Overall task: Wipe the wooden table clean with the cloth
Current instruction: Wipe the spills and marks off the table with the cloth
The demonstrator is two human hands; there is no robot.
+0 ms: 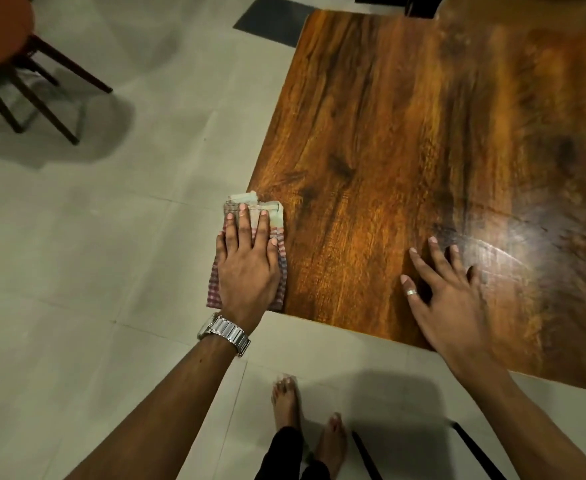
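Note:
The wooden table [423,133] fills the right and upper part of the view, dark brown with strong grain and a shiny patch at the right. A folded checked cloth [277,216], pink and pale, lies on the table's near left corner and overhangs the left edge. My left hand [248,265] lies flat on the cloth with fingers spread, a metal watch on its wrist. My right hand [447,292] rests flat on the bare tabletop near the front edge, fingers apart, a ring on the thumb, holding nothing.
A pale tiled floor [94,254] lies left of and below the table. A chair with dark wooden legs [42,91] stands at the top left. My bare feet [305,420] are on the floor by the table's front edge. Black table legs [475,448] show below.

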